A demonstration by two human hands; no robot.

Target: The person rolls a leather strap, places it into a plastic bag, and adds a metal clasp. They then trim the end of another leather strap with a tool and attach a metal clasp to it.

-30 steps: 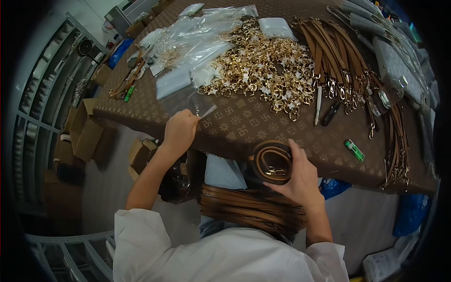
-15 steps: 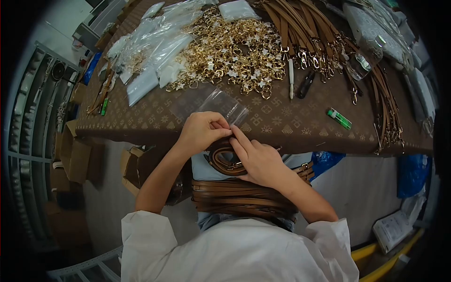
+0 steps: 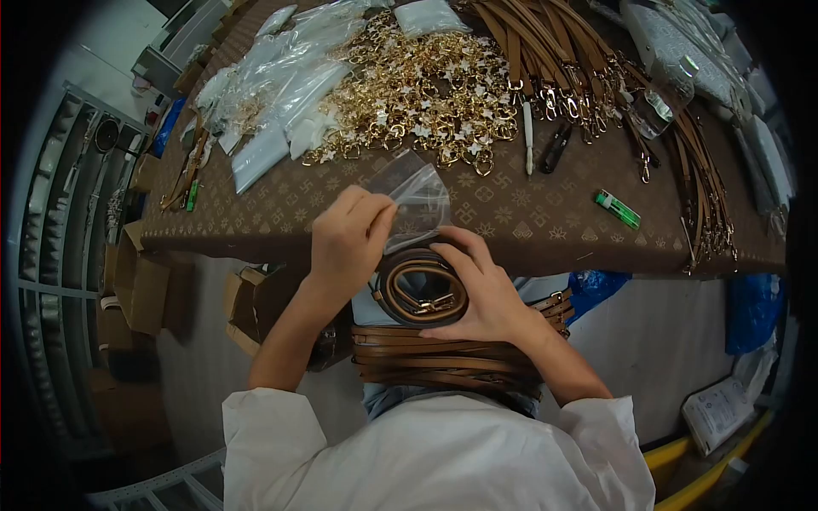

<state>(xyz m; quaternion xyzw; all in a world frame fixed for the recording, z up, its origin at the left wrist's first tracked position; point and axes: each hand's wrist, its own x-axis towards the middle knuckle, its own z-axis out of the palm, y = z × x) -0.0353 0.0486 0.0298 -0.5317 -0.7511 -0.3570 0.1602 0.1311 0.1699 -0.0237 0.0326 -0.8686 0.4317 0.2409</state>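
My right hand [image 3: 479, 291] is wrapped round a coiled brown leather strap [image 3: 385, 288] with gold buckles inside the coil. Pinched in the fingers of my left hand [image 3: 345, 240] is a clear plastic bag [image 3: 423, 198], its mouth just above the coil near my right fingertips. The bag's far end lies over the patterned tablecloth. More brown straps [image 3: 443, 356] rest in a stack across my lap, below the coil.
Ahead on the table [image 3: 503, 200] lies a heap of gold clasps with star charms [image 3: 426, 94]. Clear bags [image 3: 285, 94] are at left, brown straps [image 3: 554, 43] at the back right. A white pen [image 3: 528, 140], black tool [image 3: 556, 148] and green lighter [image 3: 618, 209] lie nearer.
My hands have moved apart. My left hand has shifted left and turned with the bag, whose mouth is now lifted. The coil is more exposed in my right hand.
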